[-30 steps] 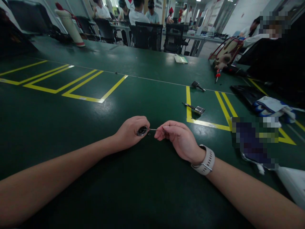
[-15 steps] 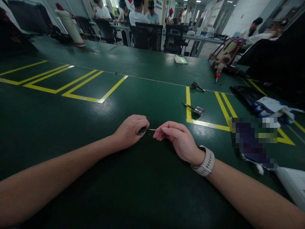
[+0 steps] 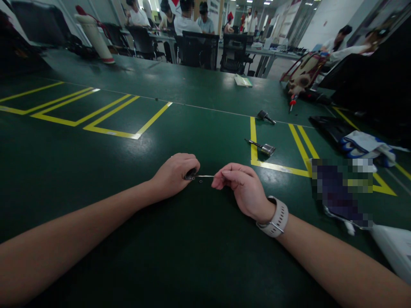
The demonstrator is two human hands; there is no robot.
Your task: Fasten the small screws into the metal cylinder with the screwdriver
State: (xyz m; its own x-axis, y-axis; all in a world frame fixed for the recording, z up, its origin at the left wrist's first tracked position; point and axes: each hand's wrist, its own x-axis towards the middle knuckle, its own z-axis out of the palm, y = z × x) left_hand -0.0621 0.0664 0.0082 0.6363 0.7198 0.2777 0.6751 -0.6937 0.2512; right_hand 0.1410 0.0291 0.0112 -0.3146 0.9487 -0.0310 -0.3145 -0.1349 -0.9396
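My left hand [image 3: 175, 174] is closed around a dark, round metal part [image 3: 190, 173], its hollow end facing right. Between the fingertips of my right hand [image 3: 243, 188], a thin metal rod [image 3: 205, 176] is pinched. The rod's left tip reaches the mouth of the round part; whether it goes inside, I cannot tell. Just below the rod, a small dark ring [image 3: 201, 181] lies on the green table [image 3: 192, 248]. A second tiny ring-like piece [image 3: 193, 178] shows at the lower edge of the round part.
Two metal pieces with thin shafts, one nearer [image 3: 267, 149] and one farther [image 3: 264, 115], lie at right by yellow tape [image 3: 279, 167]. A red-tipped screwdriver [image 3: 292, 104], a white-and-blue cloth [image 3: 367, 145] and a blurred dark item [image 3: 340, 192] are farther right. People sit beyond the table.
My right hand has shifted slightly right, so more of the rod shows between the hands. A tiny ring-like piece now shows at the round part's edge. My left hand has barely moved.
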